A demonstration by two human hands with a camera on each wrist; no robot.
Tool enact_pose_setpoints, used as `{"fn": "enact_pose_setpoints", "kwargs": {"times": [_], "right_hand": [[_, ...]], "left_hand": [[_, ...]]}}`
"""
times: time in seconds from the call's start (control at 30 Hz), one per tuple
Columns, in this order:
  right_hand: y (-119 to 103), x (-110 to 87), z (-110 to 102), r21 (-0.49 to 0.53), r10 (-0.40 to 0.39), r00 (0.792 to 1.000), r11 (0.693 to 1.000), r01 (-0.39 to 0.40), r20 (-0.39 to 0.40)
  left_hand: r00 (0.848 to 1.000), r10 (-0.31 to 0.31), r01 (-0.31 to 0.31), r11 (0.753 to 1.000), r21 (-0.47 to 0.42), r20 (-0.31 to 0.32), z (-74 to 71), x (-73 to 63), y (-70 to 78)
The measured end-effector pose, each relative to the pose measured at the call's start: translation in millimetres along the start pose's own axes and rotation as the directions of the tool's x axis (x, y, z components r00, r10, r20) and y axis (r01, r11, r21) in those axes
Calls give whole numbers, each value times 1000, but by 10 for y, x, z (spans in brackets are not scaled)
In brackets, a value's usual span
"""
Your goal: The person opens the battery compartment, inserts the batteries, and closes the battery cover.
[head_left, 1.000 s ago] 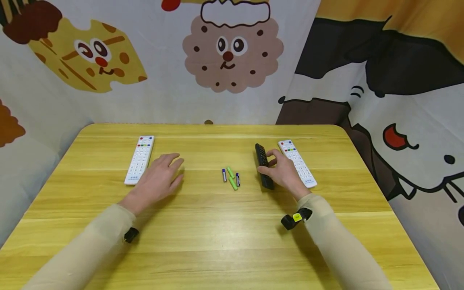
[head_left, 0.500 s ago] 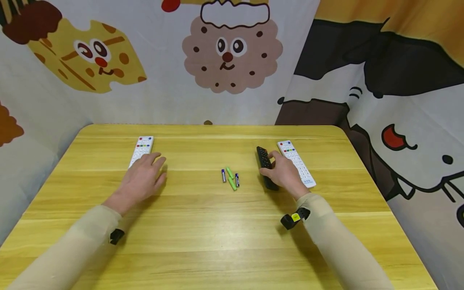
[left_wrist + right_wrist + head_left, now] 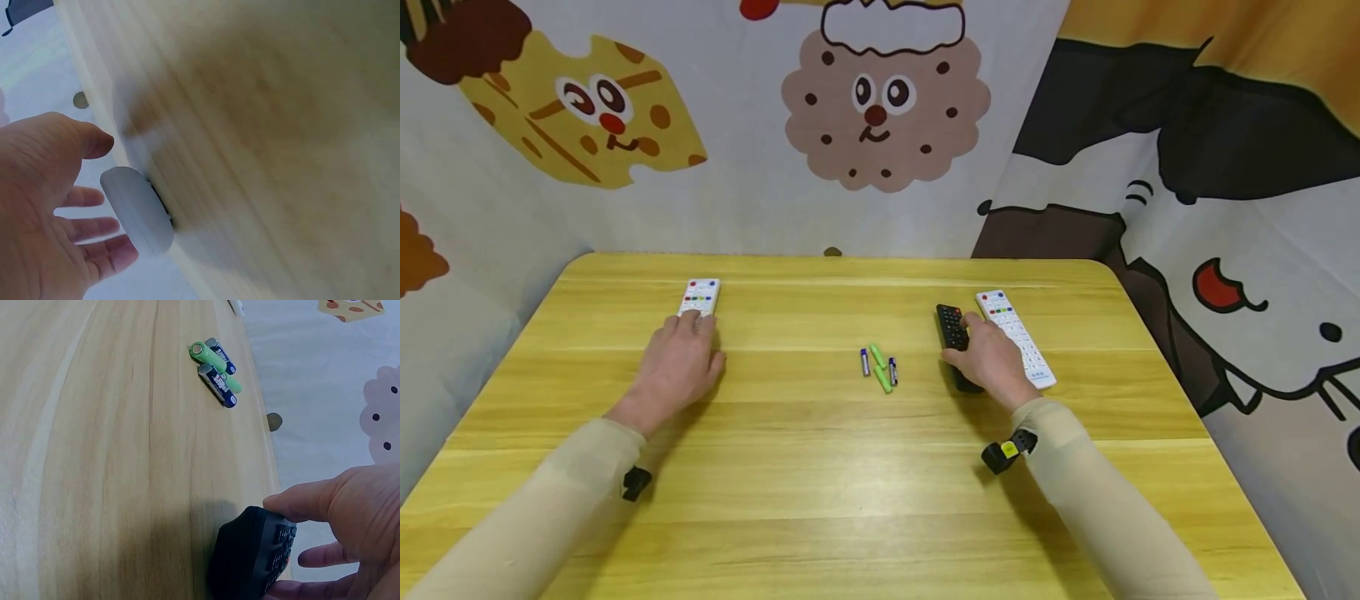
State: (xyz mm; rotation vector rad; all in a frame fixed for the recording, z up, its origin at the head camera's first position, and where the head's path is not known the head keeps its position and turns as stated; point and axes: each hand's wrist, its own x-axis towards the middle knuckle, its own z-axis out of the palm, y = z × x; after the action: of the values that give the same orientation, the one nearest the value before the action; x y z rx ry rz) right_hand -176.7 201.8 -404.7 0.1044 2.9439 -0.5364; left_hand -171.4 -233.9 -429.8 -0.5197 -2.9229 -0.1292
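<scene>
My left hand (image 3: 673,358) lies over the white remote control (image 3: 701,293) on the left, hiding its lower part. In the left wrist view, that remote's end (image 3: 139,212) shows between the thumb and fingers, with a gap at the thumb. On the right, my right hand (image 3: 994,360) holds a black remote control (image 3: 953,333) by its sides, thumb on the near-left edge. The right wrist view shows the thumb against the edge of the black remote (image 3: 244,553), its keys toward the palm. A second white remote control (image 3: 1015,337) lies just beside this hand.
Several small batteries lie in a cluster mid-table, among them a green battery (image 3: 883,379) and a dark blue battery (image 3: 892,372). A printed curtain (image 3: 737,217) stands right behind the far edge of the wooden table (image 3: 850,500).
My left hand has moved left and down over the left white remote. The black remote has turned from its edge to lie flatter, shifting slightly right, still held by my right hand.
</scene>
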Motion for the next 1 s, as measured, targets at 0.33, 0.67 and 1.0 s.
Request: {"fn": "enact_pose_setpoints", "kwargs": {"times": [0.33,0.67,1.0], "right_hand": [[13,1,16,-32,-15,999,999,14,-29],[3,1,32,-47,-17,1000,999,16,-21],[-10,-27,30,-43,-20,999,999,19,-35]], "left_hand": [[999,-51,50,998,25,10,-18,19,-57],[985,-127,131,991,-25,120,-99,93,-66],[969,-195,210,974,-87,155,-166,158,-150]]}}
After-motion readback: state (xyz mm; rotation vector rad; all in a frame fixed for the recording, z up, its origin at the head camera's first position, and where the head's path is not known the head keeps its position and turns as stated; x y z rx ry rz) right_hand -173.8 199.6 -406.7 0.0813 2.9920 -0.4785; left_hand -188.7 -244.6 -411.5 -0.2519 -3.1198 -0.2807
